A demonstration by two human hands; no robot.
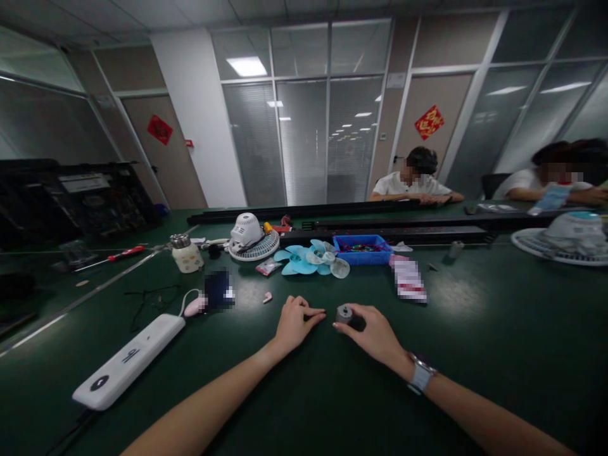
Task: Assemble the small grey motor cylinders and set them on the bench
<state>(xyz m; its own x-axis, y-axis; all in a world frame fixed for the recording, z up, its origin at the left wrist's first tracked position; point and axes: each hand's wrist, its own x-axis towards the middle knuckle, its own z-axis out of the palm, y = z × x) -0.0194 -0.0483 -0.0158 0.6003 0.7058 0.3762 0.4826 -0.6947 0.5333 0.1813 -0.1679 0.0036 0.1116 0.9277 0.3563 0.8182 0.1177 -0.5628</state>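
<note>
A small grey cylindrical motor (344,314) stands upright at the middle of the green table, its round end facing up. My right hand (375,332) is closed around it, thumb on the near side and fingers behind. Just left of the motor, apart from it, is my left hand (293,322). Its thumb and index fingertips come together in a pinch pointing at the motor, while the other fingers are curled. Whatever lies between those tips, if anything, is too small to make out.
Beyond my hands lie light-blue fan blades (301,259), a blue tray (363,250) of small parts and a white fan body (247,231). A white power strip (130,361) lies left, a red screwdriver (126,253) farther back. Another person (411,180) sits across the table.
</note>
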